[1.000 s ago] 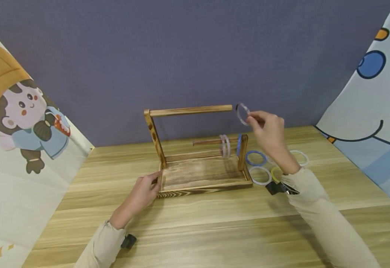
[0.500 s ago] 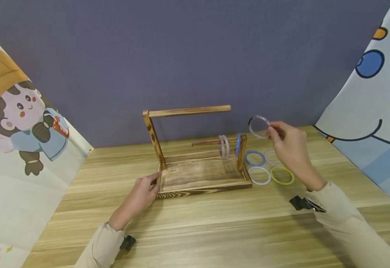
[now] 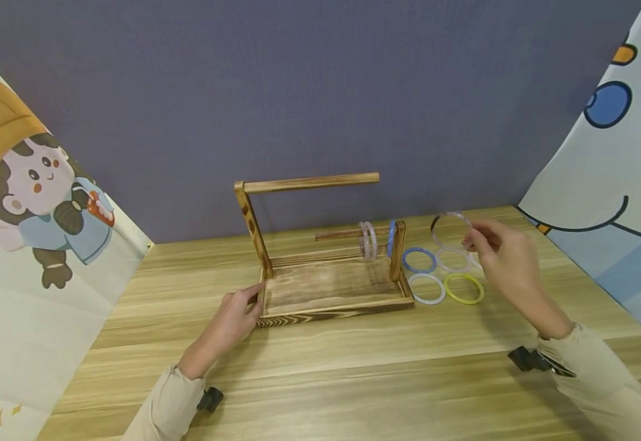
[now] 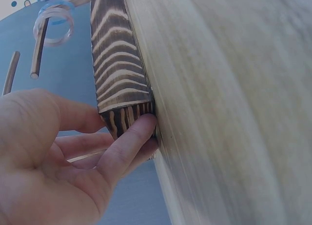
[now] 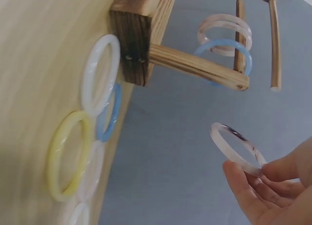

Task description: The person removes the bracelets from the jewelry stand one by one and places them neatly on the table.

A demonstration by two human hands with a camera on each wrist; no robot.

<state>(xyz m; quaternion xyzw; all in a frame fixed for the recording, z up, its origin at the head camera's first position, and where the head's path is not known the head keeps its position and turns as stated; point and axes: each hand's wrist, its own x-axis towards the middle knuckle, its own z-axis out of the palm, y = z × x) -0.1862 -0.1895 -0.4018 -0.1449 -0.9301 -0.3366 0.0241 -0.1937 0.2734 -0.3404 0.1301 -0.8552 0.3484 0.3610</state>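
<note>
Right hand: we see the right hand [image 3: 504, 254] pinching one ring between thumb and fingertips, the fingers bent and close together
Held ring: the held ring [image 5: 226, 149] is a smooth, rounded band, clear to milky with a dark streak along part of it; it hangs in the air to the right of the stand, tilted, apart from both bars
Left hand: we find the left hand [image 3: 234, 312] curled round the end of the tray [image 3: 331, 282] at a corner, thumb and fingers against the wood
Tray: shallow, rectangular, low-rimmed; scorched-looking wood, its outer side banded with bold dark and pale wavy grain
Posts: a tall post [image 3: 254, 229] at the left end, a short post [image 3: 398, 251] at the right, both square-edged with dark grain
Upper bar: the upper bar [image 3: 311, 182] is a plain rod reaching rightward from the tall post, its far end free
Lower bar: the lower bar [image 3: 342, 234] reaches leftward from the short post; two pale translucent rings [image 3: 374, 242] hang on it close together, a blue ring [image 3: 391, 239] beside the post
Loose rings: on the table [image 3: 298, 380] we note a glossy white ring [image 5: 87, 83], a second blue ring [image 3: 419, 271], a yellow ring [image 5: 52, 164], a faint pinkish ring [image 5: 100, 159] and one more pale ring [image 5: 86, 214], partly hidden by the right hand in the head view
Table surface: light wood with long streaked grain
Backdrop: grey-blue wall [image 3: 320, 92], finely woven in look
</note>
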